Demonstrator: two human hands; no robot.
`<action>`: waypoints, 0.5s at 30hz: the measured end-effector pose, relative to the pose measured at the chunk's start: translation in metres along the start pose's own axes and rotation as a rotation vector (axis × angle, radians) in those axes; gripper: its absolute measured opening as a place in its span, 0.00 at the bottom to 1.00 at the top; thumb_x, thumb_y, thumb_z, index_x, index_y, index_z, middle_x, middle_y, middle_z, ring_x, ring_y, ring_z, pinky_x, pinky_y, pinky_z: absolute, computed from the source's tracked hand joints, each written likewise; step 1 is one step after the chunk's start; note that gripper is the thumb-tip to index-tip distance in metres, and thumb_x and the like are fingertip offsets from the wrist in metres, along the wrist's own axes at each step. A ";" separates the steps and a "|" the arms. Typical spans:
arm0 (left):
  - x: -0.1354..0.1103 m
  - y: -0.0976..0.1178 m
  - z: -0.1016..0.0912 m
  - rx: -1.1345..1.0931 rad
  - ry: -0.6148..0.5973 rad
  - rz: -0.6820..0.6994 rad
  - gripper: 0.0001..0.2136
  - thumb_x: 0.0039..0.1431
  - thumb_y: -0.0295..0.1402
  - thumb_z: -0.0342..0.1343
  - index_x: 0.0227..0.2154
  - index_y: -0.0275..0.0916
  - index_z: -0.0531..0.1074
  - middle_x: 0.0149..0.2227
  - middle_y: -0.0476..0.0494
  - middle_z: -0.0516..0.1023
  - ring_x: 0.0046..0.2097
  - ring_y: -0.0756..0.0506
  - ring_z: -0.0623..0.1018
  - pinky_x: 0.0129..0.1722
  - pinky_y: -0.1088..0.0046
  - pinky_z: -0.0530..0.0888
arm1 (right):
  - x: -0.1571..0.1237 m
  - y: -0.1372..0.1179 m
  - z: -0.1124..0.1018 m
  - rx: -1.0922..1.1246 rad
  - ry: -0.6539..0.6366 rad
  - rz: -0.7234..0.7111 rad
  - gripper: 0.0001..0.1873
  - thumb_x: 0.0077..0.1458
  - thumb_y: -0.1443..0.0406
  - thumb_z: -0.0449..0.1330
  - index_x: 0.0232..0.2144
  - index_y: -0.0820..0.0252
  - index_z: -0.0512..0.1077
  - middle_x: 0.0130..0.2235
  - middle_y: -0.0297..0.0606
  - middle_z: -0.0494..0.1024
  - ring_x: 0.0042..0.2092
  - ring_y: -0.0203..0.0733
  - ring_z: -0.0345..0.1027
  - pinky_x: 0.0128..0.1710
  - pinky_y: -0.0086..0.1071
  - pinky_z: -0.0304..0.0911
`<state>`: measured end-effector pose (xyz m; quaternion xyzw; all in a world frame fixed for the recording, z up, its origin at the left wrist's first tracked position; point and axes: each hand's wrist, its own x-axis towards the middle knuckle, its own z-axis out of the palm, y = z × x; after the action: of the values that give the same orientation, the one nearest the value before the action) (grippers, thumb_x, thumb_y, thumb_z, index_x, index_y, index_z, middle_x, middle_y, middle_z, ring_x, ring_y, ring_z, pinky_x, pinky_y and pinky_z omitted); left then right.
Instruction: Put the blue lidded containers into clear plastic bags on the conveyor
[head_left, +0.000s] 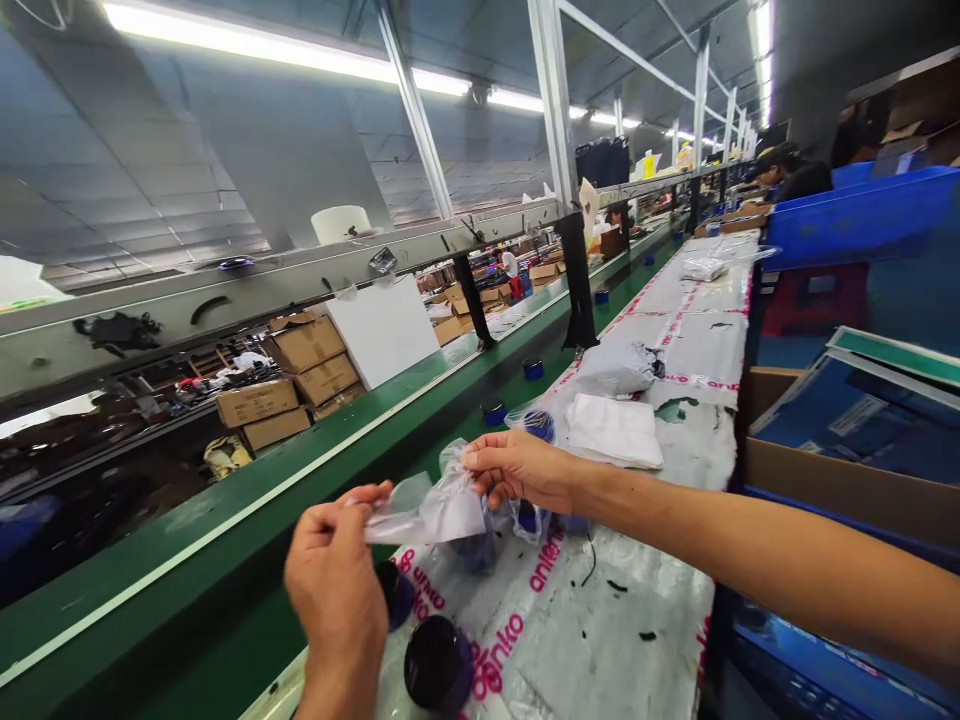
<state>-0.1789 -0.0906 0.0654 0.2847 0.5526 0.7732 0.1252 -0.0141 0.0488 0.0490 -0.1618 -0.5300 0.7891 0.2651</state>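
Observation:
A clear plastic bag is stretched between my two hands above the edge of the work surface. My left hand pinches one end, and my right hand grips the other end between thumb and fingers. Behind the bag, a dark blue round item is partly hidden; I cannot tell whether it is inside the bag. A dark round item with a blue side stands below my hands, and a similar one is partly covered by my left hand. Another bagged blue item lies just under my right wrist.
A green conveyor belt runs along the left, carrying several small blue items. A stack of white sheets and a filled plastic bag lie beyond my right hand. Cartons stand right, near a blue bin. A co-worker sits farther along.

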 end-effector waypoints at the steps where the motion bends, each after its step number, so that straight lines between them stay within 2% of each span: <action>1: 0.003 0.006 -0.012 0.024 0.091 0.031 0.09 0.48 0.29 0.59 0.27 0.42 0.62 0.33 0.54 0.76 0.34 0.48 0.79 0.37 0.72 0.75 | 0.003 0.003 0.006 0.008 0.009 -0.008 0.12 0.49 0.62 0.69 0.32 0.62 0.71 0.29 0.32 0.74 0.28 0.32 0.70 0.24 0.24 0.69; 3: 0.005 0.018 -0.035 0.237 0.196 0.118 0.09 0.49 0.30 0.58 0.34 0.45 0.67 0.33 0.56 0.75 0.29 0.50 0.74 0.32 0.73 0.72 | 0.008 0.008 0.018 0.005 0.026 -0.023 0.12 0.49 0.63 0.69 0.30 0.61 0.71 0.28 0.31 0.73 0.29 0.31 0.70 0.24 0.23 0.68; 4: 0.004 0.023 -0.044 0.408 0.176 0.159 0.09 0.51 0.32 0.57 0.36 0.46 0.70 0.34 0.55 0.76 0.30 0.49 0.73 0.31 0.74 0.70 | 0.011 0.011 0.024 -0.007 0.031 -0.031 0.11 0.48 0.63 0.70 0.30 0.61 0.71 0.28 0.31 0.73 0.28 0.31 0.69 0.23 0.23 0.67; 6: -0.002 0.031 -0.054 0.737 -0.012 0.196 0.09 0.55 0.41 0.56 0.37 0.46 0.74 0.34 0.52 0.78 0.33 0.46 0.73 0.32 0.72 0.68 | 0.015 0.018 0.040 -0.045 0.026 -0.041 0.11 0.47 0.64 0.70 0.28 0.62 0.72 0.26 0.31 0.73 0.27 0.32 0.68 0.22 0.23 0.66; 8: -0.009 0.033 -0.055 0.905 -0.248 0.159 0.15 0.55 0.50 0.57 0.34 0.45 0.76 0.34 0.51 0.79 0.35 0.44 0.74 0.34 0.71 0.68 | 0.018 0.026 0.057 -0.085 -0.003 -0.042 0.10 0.45 0.64 0.70 0.27 0.62 0.73 0.25 0.30 0.73 0.26 0.32 0.67 0.22 0.24 0.65; 9: -0.012 0.033 -0.054 0.926 -0.342 0.126 0.17 0.54 0.52 0.58 0.34 0.44 0.77 0.34 0.50 0.79 0.35 0.44 0.74 0.35 0.71 0.67 | 0.019 0.030 0.065 -0.101 -0.027 -0.036 0.10 0.44 0.64 0.71 0.27 0.62 0.74 0.24 0.29 0.73 0.26 0.32 0.67 0.22 0.24 0.65; 11: -0.012 0.030 -0.052 0.888 -0.447 0.052 0.18 0.52 0.53 0.61 0.34 0.43 0.77 0.33 0.50 0.80 0.34 0.44 0.74 0.34 0.72 0.67 | 0.021 0.035 0.079 -0.113 -0.099 0.007 0.13 0.43 0.62 0.72 0.27 0.62 0.74 0.24 0.29 0.73 0.26 0.32 0.66 0.21 0.24 0.65; 15: -0.004 0.025 -0.066 0.633 -0.523 -0.082 0.17 0.50 0.49 0.65 0.29 0.39 0.75 0.28 0.50 0.77 0.30 0.49 0.69 0.32 0.76 0.64 | 0.025 0.038 0.093 -0.072 -0.323 0.168 0.20 0.44 0.54 0.73 0.31 0.61 0.73 0.25 0.30 0.74 0.26 0.32 0.67 0.23 0.25 0.67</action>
<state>-0.2111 -0.1531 0.0728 0.4737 0.7237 0.4611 0.1984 -0.0936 -0.0177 0.0508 -0.0859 -0.5784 0.8046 0.1036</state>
